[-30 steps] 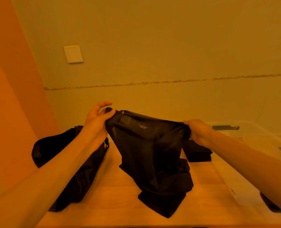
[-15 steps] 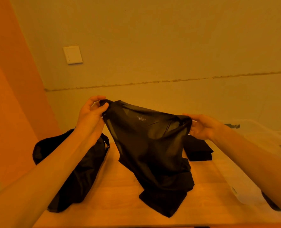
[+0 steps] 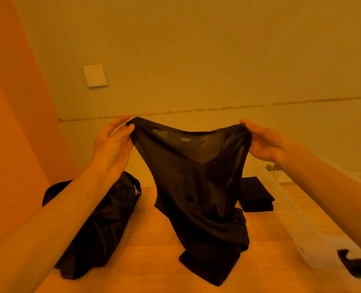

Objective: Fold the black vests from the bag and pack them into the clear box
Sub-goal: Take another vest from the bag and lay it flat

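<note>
Vest [image 3: 193, 178] hangs between both hands, left hand [image 3: 112, 146] and right hand [image 3: 267, 142] pinching its top corners.

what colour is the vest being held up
The vest is plain black, slightly see-through near the top; the head view shows it.

**A bare room with a wooden table**

This is a plain indoor room, closer to a home or spare room than a shop or lab. A bare painted wall [image 3: 217, 49] fills the upper frame. It has one light switch [image 3: 95, 75] at upper left and a rough seam [image 3: 196, 111] across the middle. An orange surface [image 3: 10, 123] runs down the left edge. A wooden table [image 3: 154, 240] along the bottom carries clothes-packing things: a bag [image 3: 103, 225] at lower left, a vest [image 3: 196, 176] at centre, a folded pile [image 3: 255, 193] and a clear box [image 3: 291, 218] at right.
</note>
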Tool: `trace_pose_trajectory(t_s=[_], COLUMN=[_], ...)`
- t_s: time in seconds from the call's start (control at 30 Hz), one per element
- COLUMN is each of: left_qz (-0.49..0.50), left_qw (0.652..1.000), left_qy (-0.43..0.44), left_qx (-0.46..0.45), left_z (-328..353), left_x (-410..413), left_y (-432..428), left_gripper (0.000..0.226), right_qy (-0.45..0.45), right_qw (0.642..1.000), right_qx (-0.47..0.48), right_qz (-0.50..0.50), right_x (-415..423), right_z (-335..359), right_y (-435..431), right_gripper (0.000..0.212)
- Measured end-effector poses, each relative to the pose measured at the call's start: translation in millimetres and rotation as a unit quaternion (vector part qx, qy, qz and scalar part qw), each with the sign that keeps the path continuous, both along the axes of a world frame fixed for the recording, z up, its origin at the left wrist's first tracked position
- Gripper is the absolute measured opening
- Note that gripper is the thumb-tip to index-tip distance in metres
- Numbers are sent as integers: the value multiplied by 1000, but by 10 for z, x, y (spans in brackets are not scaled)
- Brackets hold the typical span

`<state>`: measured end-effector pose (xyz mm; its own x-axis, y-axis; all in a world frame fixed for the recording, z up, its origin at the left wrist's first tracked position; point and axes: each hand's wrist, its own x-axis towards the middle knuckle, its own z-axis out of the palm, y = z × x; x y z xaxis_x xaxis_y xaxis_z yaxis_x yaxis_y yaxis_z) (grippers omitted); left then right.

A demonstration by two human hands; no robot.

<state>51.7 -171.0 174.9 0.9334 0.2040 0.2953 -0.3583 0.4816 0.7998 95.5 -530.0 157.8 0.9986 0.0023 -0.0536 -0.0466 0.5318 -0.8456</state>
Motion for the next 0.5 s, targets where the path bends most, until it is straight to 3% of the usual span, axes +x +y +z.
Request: trace_pose_trajectory(t_s=[0.07,0.13,0.27,0.37,0.47,0.5], left_qz=[-10,-14,-22,-30,-17,-12], left_qw=[998,996,998,998,997,997], left_qy=[0,-5,-29,-53,-73,-79], left_qx=[-60,-85,-42,-14,-2,-7], left_z=[153,334,633,782,911,942], left_x=[32,40,4,-53,-121,-137], left_y=[19,41,47,6,-2,12], left_gripper=[28,28,34,37,37,36], right_qy=[-50,-91,-104,-72,-52,-55], right_qw=[998,994,991,993,995,996], right_qx=[26,41,17,-21,-64,-58], right_qz=[12,52,88,92,64,49], right_x=[-18,-54,-144,-228,-327,-334], right_z=[174,370,796,1043,1217,1263], right_y=[-1,-18,19,114,188,182], right_gripper=[28,62,91,76,28,21])
